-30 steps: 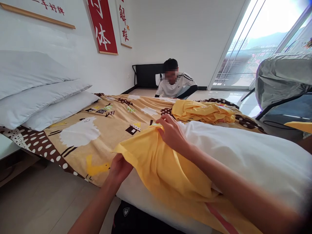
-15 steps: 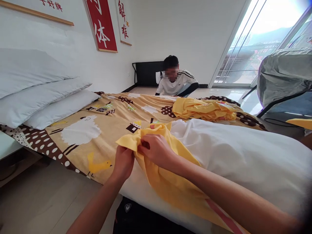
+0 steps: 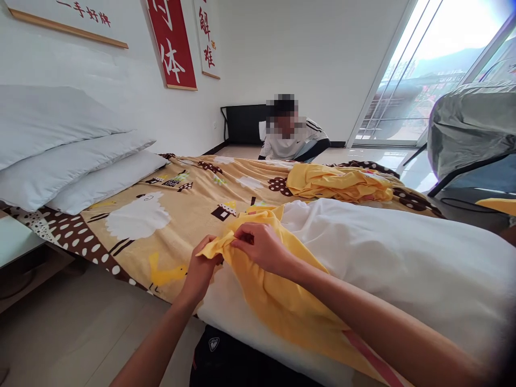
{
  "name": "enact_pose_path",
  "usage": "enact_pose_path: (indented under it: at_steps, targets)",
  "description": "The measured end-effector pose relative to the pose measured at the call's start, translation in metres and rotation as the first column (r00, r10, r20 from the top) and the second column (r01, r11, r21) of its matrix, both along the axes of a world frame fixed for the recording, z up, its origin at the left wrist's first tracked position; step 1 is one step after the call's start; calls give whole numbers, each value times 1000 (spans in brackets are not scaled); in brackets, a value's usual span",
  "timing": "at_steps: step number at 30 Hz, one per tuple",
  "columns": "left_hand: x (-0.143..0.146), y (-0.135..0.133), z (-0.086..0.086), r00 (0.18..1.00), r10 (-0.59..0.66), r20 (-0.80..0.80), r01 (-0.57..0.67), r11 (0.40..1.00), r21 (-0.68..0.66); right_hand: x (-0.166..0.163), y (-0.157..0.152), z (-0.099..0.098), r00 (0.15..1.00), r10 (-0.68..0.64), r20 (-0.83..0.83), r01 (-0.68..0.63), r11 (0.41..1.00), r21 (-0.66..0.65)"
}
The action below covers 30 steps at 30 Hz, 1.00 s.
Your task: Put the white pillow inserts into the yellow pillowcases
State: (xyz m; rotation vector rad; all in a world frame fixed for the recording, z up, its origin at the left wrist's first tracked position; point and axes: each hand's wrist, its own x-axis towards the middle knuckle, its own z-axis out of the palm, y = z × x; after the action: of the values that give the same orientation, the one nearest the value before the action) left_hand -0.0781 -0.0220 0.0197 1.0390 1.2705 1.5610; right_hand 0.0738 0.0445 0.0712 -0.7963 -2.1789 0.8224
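Observation:
A yellow duvet cover [image 3: 278,290] lies partly over a white duvet [image 3: 387,242] at the near side of the bed. My left hand [image 3: 202,269] is closed on a corner of the cover, with a bit of yellow fabric sticking out above the fingers. Just to its right, my right hand [image 3: 258,244] pinches the same cover between thumb and fingers. The hands are close together, with bunched fabric between them. What lies inside the gathered corner is hidden.
A patterned blanket [image 3: 193,209] covers the bed. White pillows [image 3: 92,161] are stacked at the left, and more crumpled yellow fabric [image 3: 338,181] lies on the far side. A person [image 3: 288,142] is low down beyond the bed. A covered chair-like object [image 3: 471,129] stands right.
My left hand has turned and risen slightly, and the corner that stood out flat is now folded and twisted. My right hand still pinches the cover. The view has shifted a little.

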Motion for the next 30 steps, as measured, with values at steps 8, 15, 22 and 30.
enact_pose_path:
  at_steps: [8,15,22,30]
  targets:
    - [2,-11,24,931,-185,316,237,962,-135,-8,-6,-10,998,70,-7,-68,988,138]
    - [-12,-6,25,958,-163,235,210,959,-188,9,-26,-11,975,127,181,-186,913,364]
    - [-17,1,24,887,-154,436,266,942,-207,46,-69,-45,812,-444,379,-123,504,855]
    - [-9,12,29,782,89,617,111,954,-279,64,-71,-54,731,-457,506,-257,504,825]
